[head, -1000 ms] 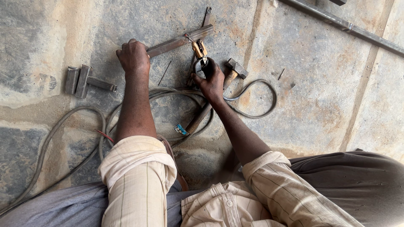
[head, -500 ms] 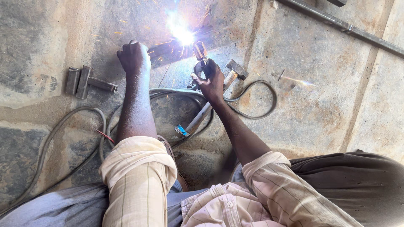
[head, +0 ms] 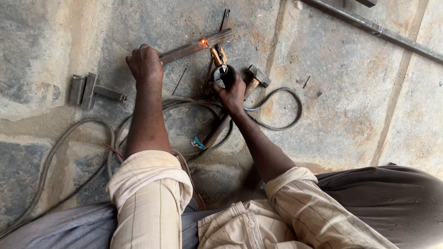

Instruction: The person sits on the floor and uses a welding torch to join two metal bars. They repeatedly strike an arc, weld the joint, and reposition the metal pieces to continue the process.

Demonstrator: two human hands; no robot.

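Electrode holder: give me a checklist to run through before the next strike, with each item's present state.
1. Left hand pins the metal bar to the floor: ok.
2. Right hand grips the electrode holder: ok.
3. Rod tip at the glowing spot on the bar: ok.
4. Hands gloved: not ok, both bare.
5. Cables away from the work: not ok, looped beside the right wrist.
6. Hammer within reach: ok.

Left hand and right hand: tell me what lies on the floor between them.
In the head view, between the left hand and right hand lies a thin loose rod on bare stone floor, with the metal bar spanning above.
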